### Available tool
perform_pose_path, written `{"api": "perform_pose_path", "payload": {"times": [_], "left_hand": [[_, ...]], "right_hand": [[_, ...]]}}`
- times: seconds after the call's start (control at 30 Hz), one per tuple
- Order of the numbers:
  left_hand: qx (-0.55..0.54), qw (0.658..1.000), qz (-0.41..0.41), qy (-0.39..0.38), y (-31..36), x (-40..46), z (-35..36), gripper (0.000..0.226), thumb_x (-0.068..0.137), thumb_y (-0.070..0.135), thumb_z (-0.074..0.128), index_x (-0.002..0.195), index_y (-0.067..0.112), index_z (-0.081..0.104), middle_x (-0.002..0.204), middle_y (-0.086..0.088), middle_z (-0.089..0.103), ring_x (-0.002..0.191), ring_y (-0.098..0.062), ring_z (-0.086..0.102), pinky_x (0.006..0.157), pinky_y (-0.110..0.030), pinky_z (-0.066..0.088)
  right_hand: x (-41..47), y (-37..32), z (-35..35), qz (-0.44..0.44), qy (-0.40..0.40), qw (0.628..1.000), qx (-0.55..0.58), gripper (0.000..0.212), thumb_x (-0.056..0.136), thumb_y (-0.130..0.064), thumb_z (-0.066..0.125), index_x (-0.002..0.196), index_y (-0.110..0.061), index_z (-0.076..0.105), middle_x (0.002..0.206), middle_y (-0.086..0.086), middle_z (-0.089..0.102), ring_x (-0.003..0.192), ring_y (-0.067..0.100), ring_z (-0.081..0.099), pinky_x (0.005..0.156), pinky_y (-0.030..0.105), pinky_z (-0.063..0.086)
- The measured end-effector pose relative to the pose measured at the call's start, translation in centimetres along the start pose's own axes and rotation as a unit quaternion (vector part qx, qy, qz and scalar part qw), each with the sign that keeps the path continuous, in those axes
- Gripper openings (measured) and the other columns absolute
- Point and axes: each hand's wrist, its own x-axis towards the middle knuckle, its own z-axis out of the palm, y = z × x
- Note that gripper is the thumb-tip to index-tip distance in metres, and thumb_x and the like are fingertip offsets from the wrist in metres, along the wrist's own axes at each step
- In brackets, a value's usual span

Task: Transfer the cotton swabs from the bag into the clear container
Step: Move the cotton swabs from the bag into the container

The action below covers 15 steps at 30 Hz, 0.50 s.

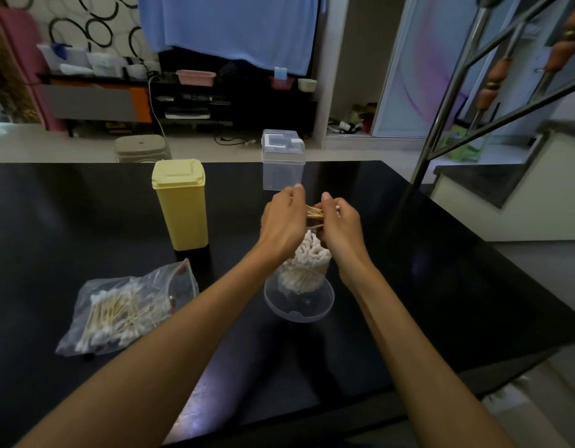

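Holding a small bundle of cotton swabs (313, 213) between them, the left hand (281, 221) and right hand (339, 223) both pinch it with curled fingers, above the clear container (300, 286). The bundle lies roughly level, its wooden sticks running left to right; how many swabs it has is too small to count. One clear container stands near the middle of the black table (441, 270), already packed with swabs standing upright, white tips up. One zip bag (131, 305) lies flat well to its left, with many swabs still inside, lying in a loose heap mostly along the bag's length. Three other things stand around: a yellow lidded box (181, 205) between bag and far edge, a clear lidded box (282, 163) at the far edge just beyond the hands, and a stool (140, 148) on the floor behind the table. Both forearms cross the near table, and the left wrist hides part of the container's filling.
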Motion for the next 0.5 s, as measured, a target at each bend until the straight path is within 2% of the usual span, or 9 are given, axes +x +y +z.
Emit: {"api": "perform_pose_path", "payload": {"times": [0.07, 0.13, 0.23, 0.3, 0.4, 0.5], "left_hand": [[-0.049, 0.999, 0.005, -0.010, 0.2, 0.0, 0.0, 0.045, 0.101, 0.034, 0.029, 0.095, -0.002, 0.055, 0.085, -0.016, 0.060, 0.078, -0.027, 0.058, 0.080, -0.052, 0.049], [-0.075, 0.997, 0.005, -0.026, 0.2, -0.1, 0.2, 0.045, 0.101, 0.035, 0.029, 0.096, -0.003, 0.054, 0.086, -0.021, 0.059, 0.078, -0.029, 0.057, 0.079, -0.053, 0.050], [-0.070, 0.997, 0.004, -0.036, -0.1, -0.1, 0.8, 0.038, 0.101, 0.035, 0.029, 0.082, 0.009, 0.051, 0.081, -0.015, 0.056, 0.076, -0.025, 0.055, 0.075, -0.048, 0.050], [-0.061, 0.997, -0.006, -0.045, -0.3, -0.1, 1.2, 0.036, 0.101, 0.035, 0.030, 0.077, 0.015, 0.048, 0.080, -0.010, 0.055, 0.076, -0.022, 0.054, 0.075, -0.045, 0.049], [-0.057, 0.997, -0.027, -0.046, -1.0, 0.4, 1.1, 0.036, 0.100, 0.039, 0.032, 0.081, 0.016, 0.052, 0.082, -0.009, 0.059, 0.079, -0.021, 0.058, 0.080, -0.043, 0.050], [-0.020, 0.997, -0.028, -0.069, -1.5, 1.0, 0.6, 0.037, 0.099, 0.045, 0.033, 0.085, 0.018, 0.054, 0.082, -0.004, 0.059, 0.077, -0.017, 0.058, 0.079, -0.043, 0.050]], "right_hand": [[0.1, 0.2, -0.1, 0.001, 0.000, 1.000, 0.007, 0.033, 0.099, -0.039, 0.037, 0.080, -0.018, 0.054, 0.077, 0.001, 0.059, 0.072, 0.011, 0.058, 0.068, 0.025, 0.047], [0.0, 0.2, -0.1, 0.007, -0.007, 0.998, 0.054, 0.030, 0.098, -0.037, 0.041, 0.079, -0.016, 0.052, 0.073, 0.000, 0.057, 0.065, 0.008, 0.056, 0.059, 0.019, 0.047], [0.1, 0.3, 0.1, 0.063, 0.002, 0.987, 0.148, 0.024, 0.096, -0.032, 0.048, 0.082, -0.014, 0.053, 0.075, 0.002, 0.058, 0.066, 0.008, 0.057, 0.058, 0.020, 0.047], [0.4, 0.6, 0.4, 0.081, 0.034, 0.988, 0.129, 0.022, 0.096, -0.030, 0.049, 0.082, -0.014, 0.053, 0.077, 0.003, 0.058, 0.069, 0.010, 0.058, 0.062, 0.023, 0.049], [1.1, 1.2, 0.8, 0.054, 0.056, 0.995, 0.069, 0.021, 0.095, -0.031, 0.049, 0.081, -0.016, 0.053, 0.080, 0.002, 0.058, 0.077, 0.013, 0.060, 0.073, 0.028, 0.052], [1.8, 1.7, 0.9, 0.055, 0.069, 0.995, 0.046, 0.022, 0.096, -0.031, 0.048, 0.079, -0.017, 0.052, 0.078, 0.001, 0.057, 0.074, 0.012, 0.059, 0.069, 0.025, 0.050]]}}
